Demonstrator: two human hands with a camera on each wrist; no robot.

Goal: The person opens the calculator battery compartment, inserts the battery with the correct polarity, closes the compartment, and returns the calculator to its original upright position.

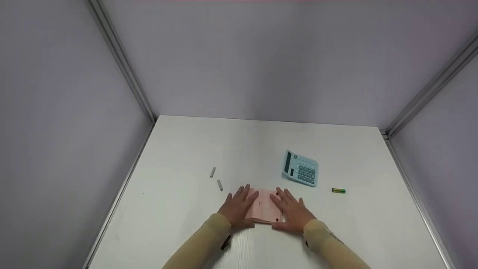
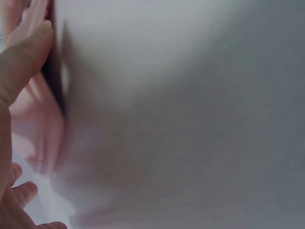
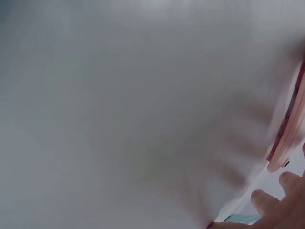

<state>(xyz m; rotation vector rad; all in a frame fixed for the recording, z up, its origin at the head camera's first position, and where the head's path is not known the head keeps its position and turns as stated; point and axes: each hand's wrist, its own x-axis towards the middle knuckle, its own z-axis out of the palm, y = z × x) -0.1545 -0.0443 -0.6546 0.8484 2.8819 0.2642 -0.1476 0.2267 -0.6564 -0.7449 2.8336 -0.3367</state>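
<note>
A flat pink folded item [image 1: 264,209] with dark dots along its right edge lies on the white table; its exact kind is unclear. Spread over its left side, my left hand [image 1: 237,207] has its fingers straight. On the opposite side my right hand [image 1: 293,213] touches the right edge, fingers likewise extended. The left wrist view has the layered pink edge [image 2: 52,129] beside the left thumb. In the right wrist view only a thin strip of the pink item's side [image 3: 289,124] shows, near the right fingers [image 3: 267,202].
A light blue calculator [image 1: 300,168] lies behind the right hand, tilted on the table. A green and gold battery [image 1: 338,190] is farther right. Two small grey sticks [image 1: 213,172] lie left of the pink item. Grey panels [image 1: 261,63] enclose the white table [image 1: 179,149].
</note>
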